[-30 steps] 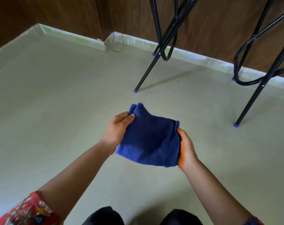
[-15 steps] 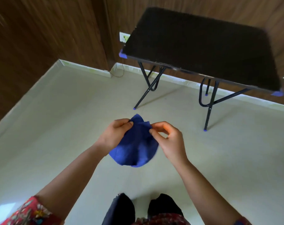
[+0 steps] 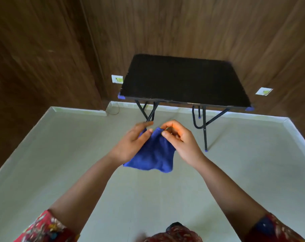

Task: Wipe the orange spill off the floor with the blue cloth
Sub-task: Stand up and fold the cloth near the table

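The blue cloth hangs in the air in front of me, well above the pale floor. My left hand pinches its upper left edge between thumb and fingers. My right hand pinches the upper right edge close beside it, so the cloth bunches at the top and droops below. No orange spill shows anywhere on the floor in view.
A small black folding table on thin black legs with blue feet stands ahead against the brown wood-panel wall. Two white wall sockets sit low on the wall. A white skirting strip runs along the floor edge.
The view has risen, so the whole table top now shows. My hands have come together at the cloth's top edge, and the cloth went from spread flat to hanging bunched.
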Motion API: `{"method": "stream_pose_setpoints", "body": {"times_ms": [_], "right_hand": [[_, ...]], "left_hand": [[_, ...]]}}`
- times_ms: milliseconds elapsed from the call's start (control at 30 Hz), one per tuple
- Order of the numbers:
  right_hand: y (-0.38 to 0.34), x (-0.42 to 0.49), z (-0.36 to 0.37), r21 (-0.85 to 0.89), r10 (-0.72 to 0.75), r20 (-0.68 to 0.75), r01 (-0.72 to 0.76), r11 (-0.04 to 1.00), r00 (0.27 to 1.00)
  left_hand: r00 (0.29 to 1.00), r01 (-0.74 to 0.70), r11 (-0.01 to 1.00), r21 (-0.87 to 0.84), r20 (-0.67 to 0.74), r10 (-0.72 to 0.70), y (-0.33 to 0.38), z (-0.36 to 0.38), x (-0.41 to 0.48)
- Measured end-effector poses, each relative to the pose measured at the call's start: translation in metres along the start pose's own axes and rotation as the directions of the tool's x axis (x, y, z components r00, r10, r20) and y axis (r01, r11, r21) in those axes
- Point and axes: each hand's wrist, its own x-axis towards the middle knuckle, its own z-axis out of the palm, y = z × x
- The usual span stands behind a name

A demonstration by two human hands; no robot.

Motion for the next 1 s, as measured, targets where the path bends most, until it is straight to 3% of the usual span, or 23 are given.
{"method": "stream_pose_setpoints", "body": {"times_ms": [100, 233, 300, 367, 400, 467, 533, 600, 633, 700, 800, 900, 933, 1000], "right_hand": [[-0.009, 0.014, -0.008, 0.03, -0.008, -0.093, 0.011, 0.999, 0.996], [-0.019, 0.02, -0.026, 0.027, -0.002, -0.117, 0.006, 1.0, 0.993], [-0.017, 0.017, -0.04, -0.242, 0.053, -0.029, -0.058, 0.969, 0.998], [-0.01, 0.008, -0.057, -0.613, 0.247, 0.07, -0.154, 0.775, 0.966], [-0.007, 0.004, -0.064, -0.649, 0.339, 0.079, -0.21, 0.731, 0.937], [-0.005, -0.005, -0.071, -0.47, 0.41, 0.082, -0.327, 0.82, 0.909], [-0.016, -0.011, -0.066, -0.107, 0.408, 0.046, -0.402, 0.909, 0.912], [-0.031, -0.007, -0.052, 0.235, 0.395, 0.053, -0.396, 0.888, 0.917], [-0.036, -0.002, -0.044, 0.325, 0.384, 0.054, -0.38, 0.866, 0.922], [-0.038, 0.01, -0.027, 0.365, 0.383, 0.013, -0.361, 0.858, 0.924], [-0.043, 0.022, -0.01, 0.395, 0.414, -0.064, -0.358, 0.846, 0.908], [-0.054, 0.024, -0.001, 0.398, 0.353, -0.041, -0.309, 0.864, 0.935], [-0.06, 0.024, -0.001, 0.408, 0.33, -0.013, -0.296, 0.864, 0.944], [-0.064, 0.024, -0.009, 0.379, 0.312, -0.028, -0.279, 0.882, 0.95]], "left_hand": [[0.977, 0.044, 0.986, -0.161, 0.213, -0.009, 0.011, -0.004, 0.011], [0.993, -0.013, 0.992, -0.128, 0.117, 0.028, 0.012, -0.006, 0.027], [0.999, -0.02, 0.983, -0.184, 0.041, 0.028, 0.02, -0.008, 0.031], [0.999, -0.024, 0.966, -0.258, -0.033, 0.016, 0.026, -0.013, 0.033], [0.998, -0.028, 0.959, -0.283, -0.06, 0.012, 0.027, -0.017, 0.034], [0.998, -0.008, 0.962, -0.274, -0.06, -0.009, 0.022, -0.022, 0.035], [0.996, 0.04, 0.98, -0.194, -0.07, -0.054, 0.012, -0.022, 0.038], [0.985, 0.007, 0.999, -0.047, -0.17, -0.015, -0.001, -0.016, 0.038], [0.976, -0.037, 0.999, 0.002, -0.215, 0.037, -0.005, -0.01, 0.034], [0.971, -0.108, 0.99, -0.094, -0.225, 0.085, -0.011, 0.002, 0.017], [0.993, -0.081, 0.898, -0.432, 0.046, 0.112, -0.008, 0.022, -0.014], [0.951, 0.011, 0.861, -0.509, 0.272, 0.149, 0.004, 0.034, -0.016], [0.964, 0.06, 0.861, -0.504, 0.254, 0.082, 0.009, 0.038, -0.011], [0.961, 0.276, 0.785, -0.555, 0.187, -0.205, 0.02, 0.04, -0.001]]}}
